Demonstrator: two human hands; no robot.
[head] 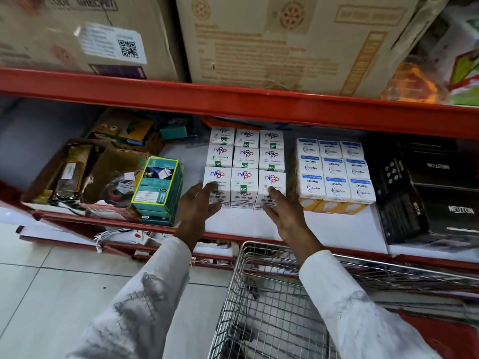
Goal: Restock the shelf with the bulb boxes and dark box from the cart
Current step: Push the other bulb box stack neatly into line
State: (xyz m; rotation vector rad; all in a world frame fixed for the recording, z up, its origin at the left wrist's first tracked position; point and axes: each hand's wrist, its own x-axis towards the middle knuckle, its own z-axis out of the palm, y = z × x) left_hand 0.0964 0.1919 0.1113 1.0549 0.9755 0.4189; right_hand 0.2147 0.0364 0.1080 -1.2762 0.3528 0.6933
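Note:
Several white bulb boxes (244, 167) stand in a three-wide block on the white shelf board (337, 231). My left hand (198, 207) lies flat with fingers apart against the front left box. My right hand (286, 213) touches the front right box the same way, holding nothing. A second block of white and blue bulb boxes (335, 172) sits just to the right. Dark boxes (445, 193) are stacked at the far right of the shelf. The wire cart (261, 304) stands below my arms; I cannot tell what lies in it.
Teal boxes (159, 187) are stacked left of the bulb boxes, beside open cardboard boxes of clutter (77, 172). A red shelf beam (233, 99) overhangs, carrying large cartons (285, 40). Tiled floor (51, 294) lies at the lower left.

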